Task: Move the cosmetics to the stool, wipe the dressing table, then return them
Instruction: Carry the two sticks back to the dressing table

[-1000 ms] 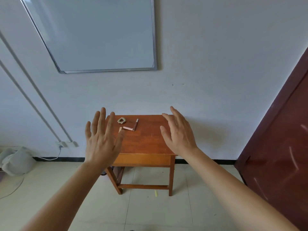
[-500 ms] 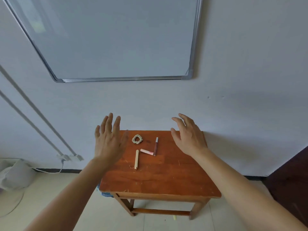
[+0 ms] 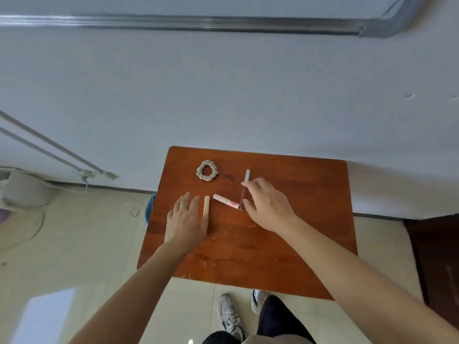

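A small wooden table [image 3: 298, 232] stands against the white wall. On it lie a pale scrunchie [image 3: 213, 173], a beige stick [image 3: 206, 206], a pink tube [image 3: 224, 201] and a dark red tube with a grey cap [image 3: 243, 194]. My left hand [image 3: 186, 219] rests flat on the tabletop, its thumb right beside the beige stick, holding nothing. My right hand [image 3: 267, 207] reaches in from the right. Its thumb and index fingertips touch the dark red tube, which still lies flat on the table.
A whiteboard frame [image 3: 223, 22] runs along the wall above. A grey bag [image 3: 22, 189] and cables sit on the floor at left, with something blue [image 3: 149, 207] by the table's left edge. A dark red door [image 3: 437, 256] is at right. My shoes [image 3: 229, 316] are at the table's front.
I have stepped up to the table and the view has tilted down. Both hands dropped from mid-air onto the tabletop, the left beside the beige stick, the right against the dark red tube.
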Motion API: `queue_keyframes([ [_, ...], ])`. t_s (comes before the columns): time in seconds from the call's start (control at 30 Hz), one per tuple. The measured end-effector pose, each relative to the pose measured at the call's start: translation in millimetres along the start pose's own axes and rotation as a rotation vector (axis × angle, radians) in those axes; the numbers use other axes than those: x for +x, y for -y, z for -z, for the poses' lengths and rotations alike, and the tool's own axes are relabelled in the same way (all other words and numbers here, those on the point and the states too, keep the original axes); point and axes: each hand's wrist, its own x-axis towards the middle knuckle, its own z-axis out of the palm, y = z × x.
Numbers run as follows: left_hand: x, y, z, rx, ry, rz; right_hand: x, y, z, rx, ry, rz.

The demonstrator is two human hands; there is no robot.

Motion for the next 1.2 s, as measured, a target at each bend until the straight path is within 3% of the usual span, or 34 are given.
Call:
queue_keyframes([
  [0.2,10,2,-52,-0.111,0.074,0.090,15,-1,-58,0.033,0.174,0.015],
  [0.47,24,3,-35,-0.231,0.068,0.132,34,3,-57,0.058,0.169,0.001],
  [0.63,31,-7,11,-0.227,-0.039,0.089,35,-6,-20,0.068,0.085,-0.072],
  [0.9,24,-38,91,-0.161,-0.316,-0.258,-12,-25,63,-0.008,-0.195,-0.266],
  [1.03,0,-60,107,-0.146,-0.441,-0.547,-81,-20,89,-0.027,-0.361,-0.423],
  [1.2,-42,-110,96,-0.234,-0.475,-0.830,-198,-8,88,-0.062,-0.490,-0.622],
])
